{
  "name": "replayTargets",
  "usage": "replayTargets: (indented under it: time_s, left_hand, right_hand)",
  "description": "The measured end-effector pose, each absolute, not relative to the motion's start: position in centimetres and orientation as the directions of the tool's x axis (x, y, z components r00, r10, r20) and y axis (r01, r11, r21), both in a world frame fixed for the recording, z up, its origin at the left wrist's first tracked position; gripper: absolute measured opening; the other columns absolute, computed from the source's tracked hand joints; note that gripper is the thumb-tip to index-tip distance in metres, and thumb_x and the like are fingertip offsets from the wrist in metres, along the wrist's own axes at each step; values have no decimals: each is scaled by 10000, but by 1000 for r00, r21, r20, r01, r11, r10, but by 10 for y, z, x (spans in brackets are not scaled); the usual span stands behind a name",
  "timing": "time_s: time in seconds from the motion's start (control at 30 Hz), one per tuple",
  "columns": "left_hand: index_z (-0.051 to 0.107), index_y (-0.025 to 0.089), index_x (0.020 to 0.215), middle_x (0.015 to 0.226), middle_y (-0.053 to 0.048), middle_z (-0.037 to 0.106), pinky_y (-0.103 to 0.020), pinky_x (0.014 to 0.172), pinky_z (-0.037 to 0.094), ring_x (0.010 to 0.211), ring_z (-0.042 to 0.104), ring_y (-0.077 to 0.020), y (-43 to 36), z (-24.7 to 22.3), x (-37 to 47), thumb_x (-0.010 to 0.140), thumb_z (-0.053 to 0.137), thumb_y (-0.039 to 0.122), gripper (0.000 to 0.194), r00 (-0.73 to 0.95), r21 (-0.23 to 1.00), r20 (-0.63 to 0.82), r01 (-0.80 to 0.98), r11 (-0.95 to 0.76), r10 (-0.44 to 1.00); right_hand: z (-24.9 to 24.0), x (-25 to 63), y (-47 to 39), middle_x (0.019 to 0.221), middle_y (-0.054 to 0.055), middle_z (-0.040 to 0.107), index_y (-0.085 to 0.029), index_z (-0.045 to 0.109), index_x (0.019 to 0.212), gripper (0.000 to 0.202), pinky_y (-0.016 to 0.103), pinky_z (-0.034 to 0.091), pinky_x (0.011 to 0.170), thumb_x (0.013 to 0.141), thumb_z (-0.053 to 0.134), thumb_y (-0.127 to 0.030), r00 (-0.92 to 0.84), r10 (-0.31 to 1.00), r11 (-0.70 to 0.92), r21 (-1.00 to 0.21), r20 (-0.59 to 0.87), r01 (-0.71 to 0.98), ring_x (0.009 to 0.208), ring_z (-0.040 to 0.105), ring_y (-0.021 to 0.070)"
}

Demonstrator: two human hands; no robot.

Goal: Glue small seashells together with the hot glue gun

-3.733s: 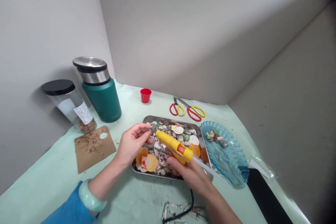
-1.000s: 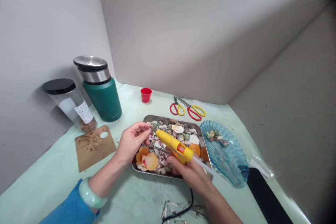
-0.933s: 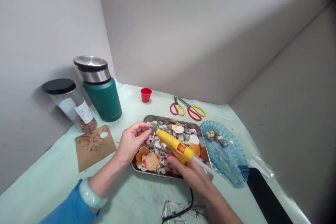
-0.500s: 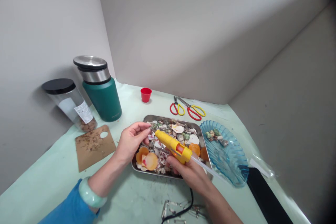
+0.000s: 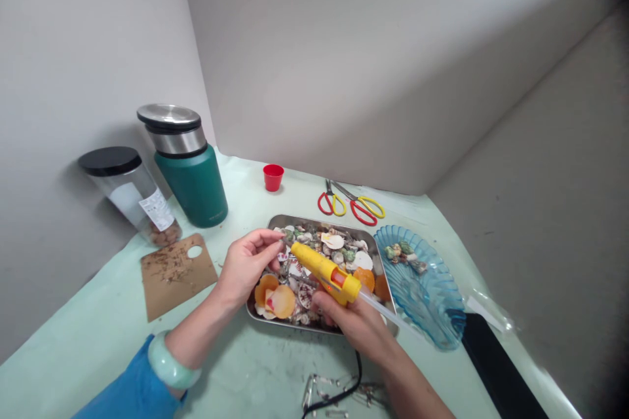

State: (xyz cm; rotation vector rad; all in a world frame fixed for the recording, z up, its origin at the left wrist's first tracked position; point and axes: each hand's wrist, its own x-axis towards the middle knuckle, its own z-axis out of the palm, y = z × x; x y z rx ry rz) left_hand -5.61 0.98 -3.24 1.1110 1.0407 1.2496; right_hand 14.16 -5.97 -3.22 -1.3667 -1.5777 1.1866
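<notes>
My right hand (image 5: 351, 317) is wrapped round a yellow hot glue gun (image 5: 327, 272), with a clear glue stick (image 5: 388, 311) poking out of its back end. The nozzle points up and left, at the fingertips of my left hand (image 5: 253, 258). Thumb and fingers of that left hand are pinched together on something small that I cannot make out. Below both hands lies a metal tray (image 5: 269, 322) filled with mixed seashells, among them an orange scallop shell (image 5: 281, 302) and a white shell (image 5: 333, 241).
A blue shell-shaped dish (image 5: 427, 294) with several small shells stands right of the tray. Two scissors (image 5: 364, 209) and a red cup (image 5: 273, 178) lie behind it. At left are a green bottle (image 5: 192, 186), a jar (image 5: 142, 203) and a brown board (image 5: 171, 288). A black cord (image 5: 339, 398) runs in front.
Hardly anything differs. Both hands and the glue gun keep nearly the same place, the nozzle still at my left fingertips.
</notes>
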Motion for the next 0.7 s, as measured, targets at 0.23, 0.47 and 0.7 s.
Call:
replayTargets:
  time_s: [0.23, 0.47, 0.7]
  left_hand:
    - [650, 149, 895, 507, 47, 591, -163, 518, 422, 470, 519, -66, 9, -28, -57, 749, 680, 225, 167, 46, 978, -14, -207, 23, 999]
    - [660, 143, 884, 479, 49, 585, -166, 512, 417, 458, 506, -67, 7, -24, -57, 736, 687, 223, 171, 50, 973, -37, -227, 47, 998]
    - [677, 150, 862, 507, 39, 597, -184, 507, 420, 461, 518, -80, 7, -26, -57, 717, 702, 226, 166, 42, 981, -20, -195, 28, 999]
  right_hand:
    - [-32, 143, -59, 642, 1, 571, -194, 650, 880, 284, 285, 439, 615, 835, 571, -463, -174, 984, 17, -939, -46, 343, 680, 544, 187]
    - [-31, 142, -60, 648, 2, 573, -187, 640, 868, 301, 273, 432, 596, 829, 571, -478, -165, 985, 11, -941, -48, 339, 674, 539, 179]
    - [-28, 141, -60, 626, -1, 549, -190, 636, 866, 289, 264, 419, 559, 835, 568, -469, -165, 985, 7, -947, -49, 322, 640, 520, 168]
